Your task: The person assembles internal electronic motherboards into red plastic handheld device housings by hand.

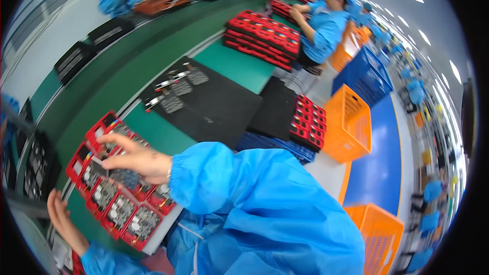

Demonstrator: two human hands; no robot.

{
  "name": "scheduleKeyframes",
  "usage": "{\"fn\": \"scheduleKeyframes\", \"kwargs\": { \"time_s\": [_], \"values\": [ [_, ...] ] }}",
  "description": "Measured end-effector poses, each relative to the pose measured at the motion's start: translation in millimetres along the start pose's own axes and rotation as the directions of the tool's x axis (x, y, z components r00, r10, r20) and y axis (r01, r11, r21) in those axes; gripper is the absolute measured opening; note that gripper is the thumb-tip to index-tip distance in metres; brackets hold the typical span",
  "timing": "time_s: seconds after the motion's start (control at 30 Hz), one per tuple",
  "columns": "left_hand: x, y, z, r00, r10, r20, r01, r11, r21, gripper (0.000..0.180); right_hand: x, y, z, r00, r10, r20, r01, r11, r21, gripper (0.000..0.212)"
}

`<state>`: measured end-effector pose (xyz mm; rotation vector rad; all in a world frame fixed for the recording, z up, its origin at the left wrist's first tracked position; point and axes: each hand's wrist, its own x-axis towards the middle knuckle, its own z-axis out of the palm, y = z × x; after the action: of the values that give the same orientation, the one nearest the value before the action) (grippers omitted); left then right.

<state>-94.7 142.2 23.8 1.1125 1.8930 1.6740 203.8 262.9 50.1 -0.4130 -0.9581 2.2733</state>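
A long factory hall runs away to my right, with a blue floor (379, 158) and rows of people in blue coats. In front of me is a green bench (153, 132) with a darker green belt (127, 66) curving along its far side. Orange crates (349, 125) and a blue crate (364, 74) stand on the floor beside it. A person (323, 25) in blue sits farther along at a stack of red trays (262, 38). A black mat (214, 104) lies on the bench ahead of me, with three small boards (175, 89) near its far edge.

Closer in, a red tray (119, 188) sits at the bench's near edge, its pockets filled with grey circuit boards. My right hand (135, 160) reaches across over the tray's middle, fingers drawn together in a pinch on one board (122, 177), which hangs just under my fingertips, above the filled pockets. My left hand (61, 216) is at the tray's left edge, fingers spread and straight; I cannot tell whether it touches the tray, and it holds nothing.
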Motion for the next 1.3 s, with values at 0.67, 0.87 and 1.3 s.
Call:
{"fn": "scheduleKeyframes", "kwargs": {
  "time_s": [0.67,0.87,1.3],
  "values": [
    [54.5,-112.4,61.5,0.998,-0.055,-0.036,0.042,0.956,-0.289,0.033,170.5,14.9,6.0,0.835,-0.018,0.549,0.547,-0.080,-0.834,0.027],
    [53.4,-108.5,65.9,0.997,-0.074,-0.018,0.062,0.931,-0.359,0.033,194.2,33.0,2.9,0.783,0.063,0.619,0.621,-0.140,-0.771,0.030],
    [52.8,-109.5,63.5,0.998,-0.045,-0.037,0.030,0.941,-0.336,0.031,186.5,44.4,15.0,0.854,-0.006,0.521,0.520,-0.056,-0.853,0.038]
  ]
}}
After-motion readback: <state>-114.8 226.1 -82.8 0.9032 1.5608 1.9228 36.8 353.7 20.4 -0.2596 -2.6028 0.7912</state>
